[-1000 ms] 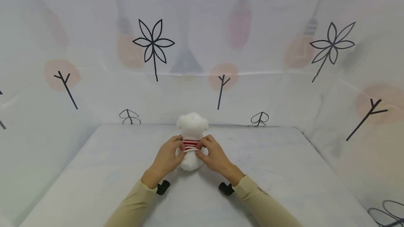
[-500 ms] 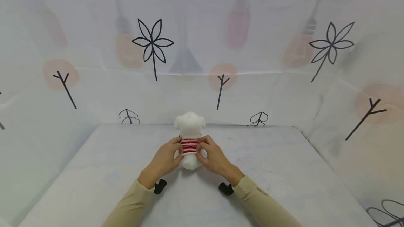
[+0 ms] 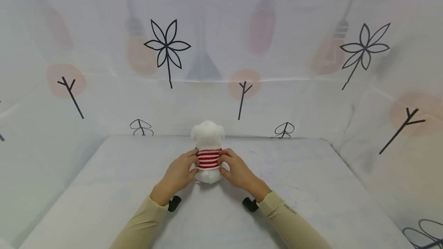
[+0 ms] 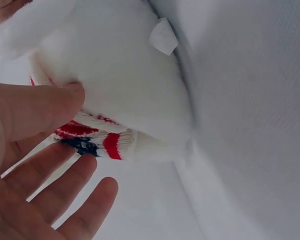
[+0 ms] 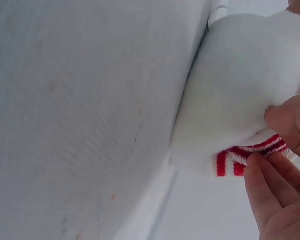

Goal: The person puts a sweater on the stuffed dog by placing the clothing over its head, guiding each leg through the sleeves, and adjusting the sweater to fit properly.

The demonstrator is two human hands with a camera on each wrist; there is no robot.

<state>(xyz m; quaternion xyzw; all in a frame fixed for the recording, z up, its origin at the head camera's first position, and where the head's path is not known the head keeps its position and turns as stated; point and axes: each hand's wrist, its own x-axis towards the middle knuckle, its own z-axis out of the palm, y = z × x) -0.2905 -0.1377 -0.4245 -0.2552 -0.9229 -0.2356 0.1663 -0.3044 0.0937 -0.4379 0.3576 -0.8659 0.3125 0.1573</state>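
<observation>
Head view showed the scene best: my left hand (image 3: 178,174) sat just left of centre, thumb and fingers pinching the left edge of the striped sweater (image 3: 208,159) on the white plush (image 3: 207,137), which stood at the middle of the table (image 3: 104,187). In the left wrist view my thumb (image 4: 35,112) pressed the fur while the other fingers spread loose below the hem. To the right, my right hand (image 3: 238,173) pinched the sweater's other edge. I judged the plush could topple toward the wall if I tugged unevenly, or the knit could bunch over the fluffy belly.
</observation>
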